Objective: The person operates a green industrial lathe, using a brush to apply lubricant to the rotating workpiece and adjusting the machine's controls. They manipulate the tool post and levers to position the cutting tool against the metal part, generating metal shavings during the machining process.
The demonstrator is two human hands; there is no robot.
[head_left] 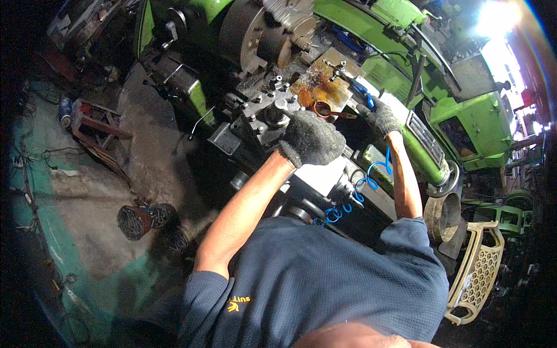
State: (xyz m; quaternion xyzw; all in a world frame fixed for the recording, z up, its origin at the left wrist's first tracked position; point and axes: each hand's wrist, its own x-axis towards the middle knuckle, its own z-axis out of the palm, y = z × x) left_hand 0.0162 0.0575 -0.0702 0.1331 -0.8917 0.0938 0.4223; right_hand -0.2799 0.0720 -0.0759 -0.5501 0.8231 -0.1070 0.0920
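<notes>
Fingers (371, 109) of the right hand (384, 119), in a dark grey knitted glove, wrap closed around a slim blue air blow gun (361, 91), which points forward and leftward; the right forearm reaches almost straight ahead. The left hand (313, 139), gloved alike, is back-up, its forearm slanting inward; its fingers look curled, but whether they hold anything cannot be told.

Nearest the body, a coiled blue plastic hose (333, 214) trails below the right wrist. Off to the right rests a beige honeycomb-patterned frame (478, 269). Just beyond the left hand, which partly blocks the view of it, stands a bolt-studded grey steel tool post (258, 116). Between the hands sits a small round reddish-brown cup (317, 109), beside an oily brown plate (316, 84). Farther off rises a large round grey steel chuck (238, 36).
</notes>
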